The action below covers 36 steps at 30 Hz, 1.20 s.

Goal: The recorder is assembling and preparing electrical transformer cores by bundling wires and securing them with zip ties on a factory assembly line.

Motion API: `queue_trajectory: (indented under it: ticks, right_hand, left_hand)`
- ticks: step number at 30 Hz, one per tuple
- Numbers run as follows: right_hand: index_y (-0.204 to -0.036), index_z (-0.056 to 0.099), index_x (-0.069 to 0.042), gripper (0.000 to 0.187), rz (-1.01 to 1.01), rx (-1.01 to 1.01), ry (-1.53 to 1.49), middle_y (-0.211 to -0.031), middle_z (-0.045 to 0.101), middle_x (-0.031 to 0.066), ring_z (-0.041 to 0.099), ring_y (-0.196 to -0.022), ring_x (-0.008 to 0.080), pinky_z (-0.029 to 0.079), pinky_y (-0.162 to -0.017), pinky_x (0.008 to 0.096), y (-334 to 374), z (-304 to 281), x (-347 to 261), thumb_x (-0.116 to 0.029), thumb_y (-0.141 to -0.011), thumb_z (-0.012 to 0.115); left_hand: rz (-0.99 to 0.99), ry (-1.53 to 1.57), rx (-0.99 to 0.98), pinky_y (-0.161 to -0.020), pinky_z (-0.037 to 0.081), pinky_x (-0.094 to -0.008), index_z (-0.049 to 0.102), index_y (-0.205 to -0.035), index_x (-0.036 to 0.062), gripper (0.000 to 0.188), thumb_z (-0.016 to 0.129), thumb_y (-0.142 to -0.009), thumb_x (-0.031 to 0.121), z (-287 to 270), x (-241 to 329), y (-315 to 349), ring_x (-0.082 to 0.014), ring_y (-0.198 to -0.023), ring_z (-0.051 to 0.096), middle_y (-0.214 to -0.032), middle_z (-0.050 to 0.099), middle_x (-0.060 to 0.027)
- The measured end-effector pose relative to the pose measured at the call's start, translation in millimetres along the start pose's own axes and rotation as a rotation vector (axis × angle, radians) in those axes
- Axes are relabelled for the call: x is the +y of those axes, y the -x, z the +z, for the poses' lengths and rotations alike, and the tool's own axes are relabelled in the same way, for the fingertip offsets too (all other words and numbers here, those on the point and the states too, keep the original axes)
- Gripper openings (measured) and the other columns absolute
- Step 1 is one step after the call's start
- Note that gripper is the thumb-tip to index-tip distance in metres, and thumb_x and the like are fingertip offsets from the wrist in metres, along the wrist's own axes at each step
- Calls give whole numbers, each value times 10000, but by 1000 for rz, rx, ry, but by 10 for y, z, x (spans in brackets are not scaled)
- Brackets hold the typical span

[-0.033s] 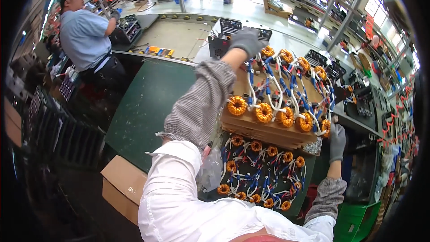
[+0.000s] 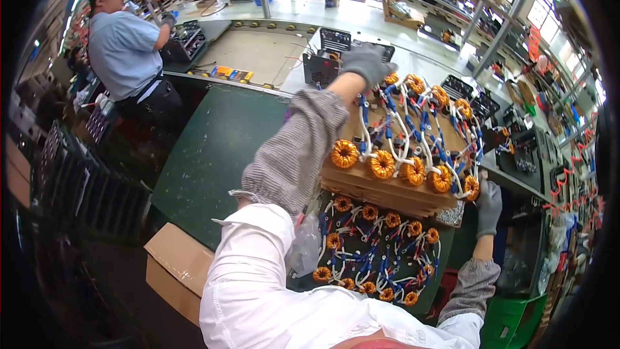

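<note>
1. Fingers [image 2: 379,59] first: on left hand [image 2: 363,64], bent over the far left corner of the board [image 2: 351,129]; how tightly closed, and on what, impossible to tell. On right hand [image 2: 489,210], curled up at the near right corner, beside or against the end coil [image 2: 472,187]; grip hidden there too.
2. Bench [image 2: 206,148], green, left of the stack [image 2: 387,192]: carry left forearm high over this side, without leaning on the stack.
3. Stack, in brown layers under the board: press down rather than sideways, for fear of sliding one layer over another.
4. Board, topmost on the stack: share the load evenly between opposite corners and hold level, a tilt being likely to shift everything on top.
5. Lower coils [image 2: 369,212], in front of and below the stack: steer right sleeve and board edge well clear.
6. Case [image 2: 321,70], black, just beside left hand: leave room for the knuckles.
7. Coils [image 2: 382,164], orange, in far and near rows on the board: bear weight through the board, never through the end coil.
8. Leads [image 2: 388,127], white and blue, running between the rows: avoid hooking any with a fingertip, or risk dragging neighbouring coils.
</note>
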State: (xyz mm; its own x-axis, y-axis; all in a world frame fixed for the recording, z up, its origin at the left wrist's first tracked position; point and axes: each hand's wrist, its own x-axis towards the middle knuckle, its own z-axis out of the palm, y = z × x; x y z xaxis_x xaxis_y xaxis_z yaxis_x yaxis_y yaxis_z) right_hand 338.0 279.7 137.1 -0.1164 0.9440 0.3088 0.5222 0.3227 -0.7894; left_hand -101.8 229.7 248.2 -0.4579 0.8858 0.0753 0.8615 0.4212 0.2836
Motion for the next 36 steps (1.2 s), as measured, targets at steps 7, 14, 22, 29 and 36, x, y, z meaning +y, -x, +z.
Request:
queue_trajectory:
  ticks: [7,14,22,29,36]
  right_hand:
    - [-1033,608,-1,290,-459,-88,138,-941,641,125,609,-811,249,459,-731,308,-664,196,-837,-254,-906,544]
    - [-1090,591,-183,325,-388,-238,689,-929,644,190,607,-874,392,467,-752,476,-1564,1206,-1173,-400,-901,440]
    - [-1160,598,-246,397,-330,-526,871,-1036,646,162,610,-976,346,472,-828,439,-1756,1872,-1455,-493,-873,478]
    - [-1134,579,-128,510,-385,-510,745,-1034,637,193,594,-978,387,458,-825,456,-1765,1815,-1364,-546,-861,479]
    - [-1089,622,-107,554,-112,-317,789,-1073,612,222,571,-1021,398,450,-865,447,-2370,1370,-751,-580,-864,443]
  left_hand:
    - [30,-67,-21,-1053,227,-553,415,-1353,207,615,285,-906,608,286,225,-280,-313,-1307,362,-1426,369,-127]
    - [163,-40,-90,-970,276,-510,580,-1223,235,467,365,-892,486,568,177,-252,-270,-1169,505,-1288,516,-94]
    - [165,-37,-80,-960,297,-466,601,-1200,248,510,368,-880,569,579,134,-247,-280,-1140,505,-1232,539,-100]
    - [216,-17,-124,-960,293,-462,608,-1194,249,521,400,-858,589,473,104,-217,-281,-1167,481,-1227,537,-108]
    - [187,-35,-98,-963,295,-456,560,-1246,299,517,394,-857,597,578,146,-267,-263,-1157,494,-1243,534,-98]
